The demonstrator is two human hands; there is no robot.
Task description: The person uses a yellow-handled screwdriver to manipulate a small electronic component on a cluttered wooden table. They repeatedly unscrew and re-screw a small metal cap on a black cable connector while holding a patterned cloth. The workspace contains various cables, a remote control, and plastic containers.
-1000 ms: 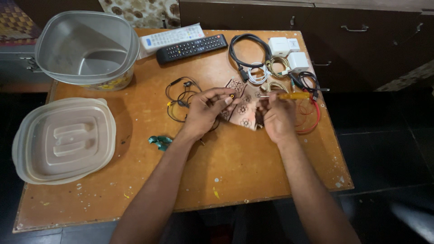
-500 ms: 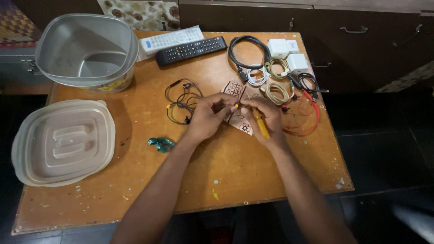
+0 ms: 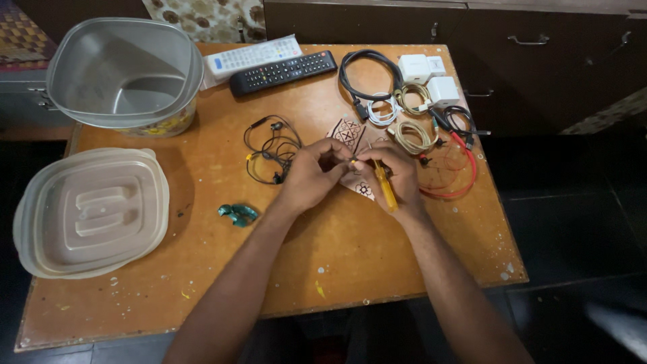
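Where the two hands meet above the middle of the wooden desk [image 3: 202, 269], a small item, too small to be made out, is pinched between the fingertips of the left hand [image 3: 311, 172]. A yellow-handled screwdriver [image 3: 385, 190] is clasped in the right hand [image 3: 397, 178], its handle lying along the palm and its tip directed at the pinched item. Both hands are closed, each on what it holds, and they touch at the fingertips. Beneath them a patterned card [image 3: 347, 131] is spread on the desk. Just to the left, black earphones [image 3: 269, 148] are laid in a loose tangle. To the right, a red cable [image 3: 458, 182], a coiled beige cable [image 3: 412, 135] and a black cable [image 3: 364, 74] are gathered near white chargers [image 3: 424, 74]. Two remote controls, one black [image 3: 283, 72] and one white [image 3: 253, 55], are placed at the far edge. A grey plastic tub [image 3: 121, 74] is set at the far left corner, with its lid [image 3: 91, 212] nearer, and a small green object [image 3: 237, 214] is left between lid and hands.
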